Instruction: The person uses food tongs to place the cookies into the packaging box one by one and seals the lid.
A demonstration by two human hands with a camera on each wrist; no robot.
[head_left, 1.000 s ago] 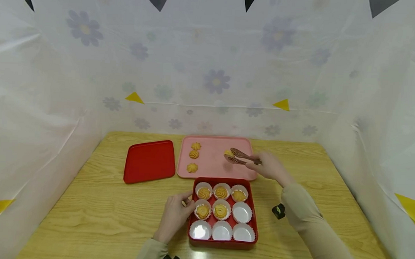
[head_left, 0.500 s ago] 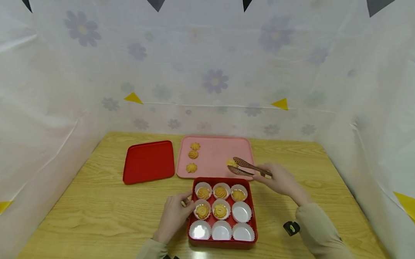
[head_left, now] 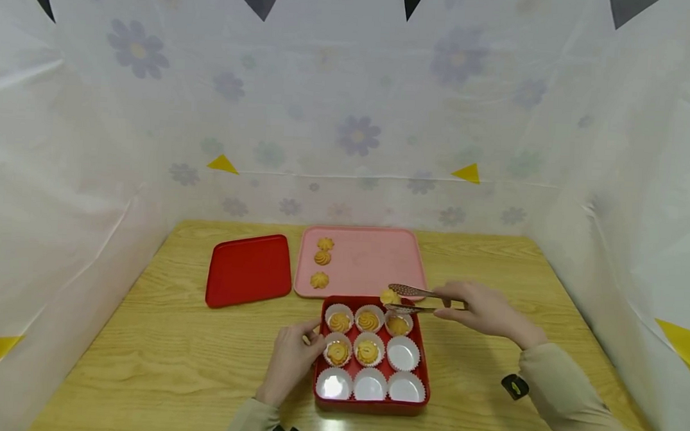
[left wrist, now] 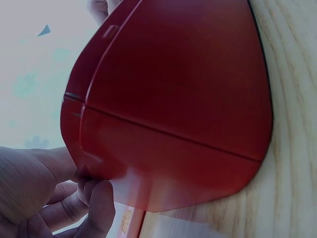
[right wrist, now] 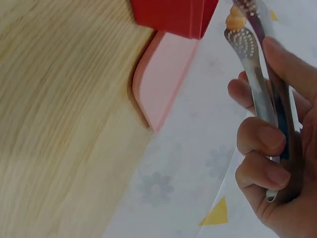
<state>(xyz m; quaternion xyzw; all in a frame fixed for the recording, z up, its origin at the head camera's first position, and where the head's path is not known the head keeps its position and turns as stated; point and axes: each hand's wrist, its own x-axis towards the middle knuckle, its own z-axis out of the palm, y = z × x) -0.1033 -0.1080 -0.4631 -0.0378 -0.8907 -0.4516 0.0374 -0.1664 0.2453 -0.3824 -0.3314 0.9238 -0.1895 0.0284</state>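
My right hand [head_left: 487,312] grips metal tongs [head_left: 428,295] with perforated tips. Between those tips is a yellow swirl cookie [head_left: 389,297], held over the far right edge of a red box [head_left: 371,406]. In the right wrist view the fingers wrap round the handles of the tongs, and part of the cookie [right wrist: 235,19] shows at the tips. Paper cups fill the box in rows; several hold swirl cookies, while a middle-row cup [head_left: 402,354] and the near-row cups are bare. My left hand [head_left: 292,361] pinches the box's left wall, as the left wrist view shows up close.
Behind the box lies a pink tray [head_left: 360,261] with three cookies [head_left: 322,257] along its left side. A red lid-like tray [head_left: 249,270] is left of it. Light sheeting with flowers and pennants encloses the wooden table [head_left: 171,362].
My right hand has moved toward me and to the right, carrying the cookie in the tongs from above the pink tray to the box's far edge. My left hand keeps its hold.
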